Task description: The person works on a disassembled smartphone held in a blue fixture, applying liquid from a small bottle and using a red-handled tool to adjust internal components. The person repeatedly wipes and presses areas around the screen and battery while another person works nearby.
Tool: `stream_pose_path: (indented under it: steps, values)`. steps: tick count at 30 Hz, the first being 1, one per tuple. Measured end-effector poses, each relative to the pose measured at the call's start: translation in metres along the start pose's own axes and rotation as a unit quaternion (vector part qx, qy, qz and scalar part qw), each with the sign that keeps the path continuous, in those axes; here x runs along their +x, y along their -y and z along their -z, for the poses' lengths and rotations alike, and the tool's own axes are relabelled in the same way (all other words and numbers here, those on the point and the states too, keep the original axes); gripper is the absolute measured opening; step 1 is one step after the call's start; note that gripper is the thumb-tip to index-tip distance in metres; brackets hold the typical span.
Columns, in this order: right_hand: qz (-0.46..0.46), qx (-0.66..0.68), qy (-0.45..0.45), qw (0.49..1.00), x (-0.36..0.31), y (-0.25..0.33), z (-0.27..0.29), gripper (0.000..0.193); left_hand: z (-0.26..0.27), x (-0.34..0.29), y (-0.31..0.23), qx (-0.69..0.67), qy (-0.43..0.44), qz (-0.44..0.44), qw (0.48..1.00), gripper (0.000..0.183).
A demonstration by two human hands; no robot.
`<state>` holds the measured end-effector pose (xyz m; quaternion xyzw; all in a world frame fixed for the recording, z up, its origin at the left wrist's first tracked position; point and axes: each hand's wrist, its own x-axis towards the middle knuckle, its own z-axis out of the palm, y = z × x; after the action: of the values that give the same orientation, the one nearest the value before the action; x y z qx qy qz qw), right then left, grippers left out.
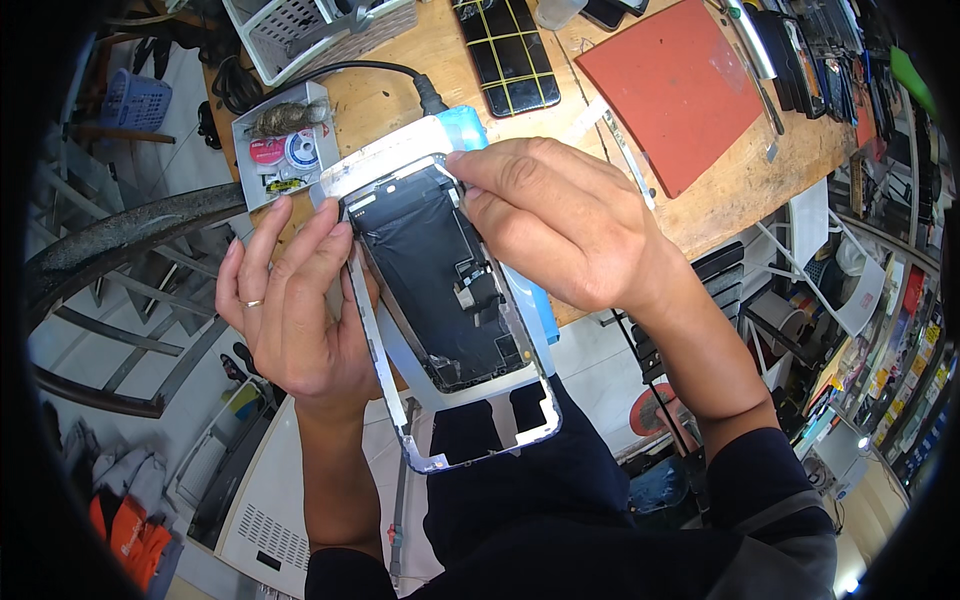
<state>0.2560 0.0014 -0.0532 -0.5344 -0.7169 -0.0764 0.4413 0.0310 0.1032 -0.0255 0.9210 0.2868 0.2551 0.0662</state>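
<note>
We have the dark phone panel (420, 270) over the white device (385, 155), its long axis running steeply away from our body and leaning left at the far end. Around it sits the thin phone frame (385, 375), close to the panel at that far end, its near end jutting past the panel's near end, with an open gap along the panel's left side. From our fingers, then, the frame reaches back toward our body, and neither hand touches its near end.

Our right hand (570, 220) is at the panel's far right corner, thumb and index finger pinching the frame there. Our left hand (305, 320) is nearer the panel's left side, its closest fingertips at the far left corner, the others fanned outward; the thumb is mostly hidden, so we cannot tell whether they pinch.

Beyond the panel, on the table (370, 100), lies a phone crossed with yellow lines (505, 55); a red mat (670, 95) is to the panel's far right.
</note>
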Motion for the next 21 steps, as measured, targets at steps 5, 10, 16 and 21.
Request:
stream_pose_path:
  steps: [5,10,16,21]
  values:
    - [0.002,0.0,-0.002,1.0,-0.0004,-0.0003,0.0,0.021,0.0001,0.0001,-0.0002,0.001,0.0,0.001,1.0,0.023]
    - [-0.019,-0.019,-0.008,1.0,-0.0019,0.0024,-0.003,0.02,0.001,0.0001,-0.0003,0.006,0.004,0.002,1.0,0.023]
    - [-0.012,-0.01,-0.011,1.0,0.0001,0.0013,-0.0025,0.02,0.0,-0.0002,-0.0001,0.007,0.001,0.002,1.0,0.024]
    - [-0.001,0.005,-0.004,1.0,0.0028,0.0004,0.0013,0.021,0.0004,-0.0003,-0.0002,0.007,0.002,0.006,1.0,0.026]
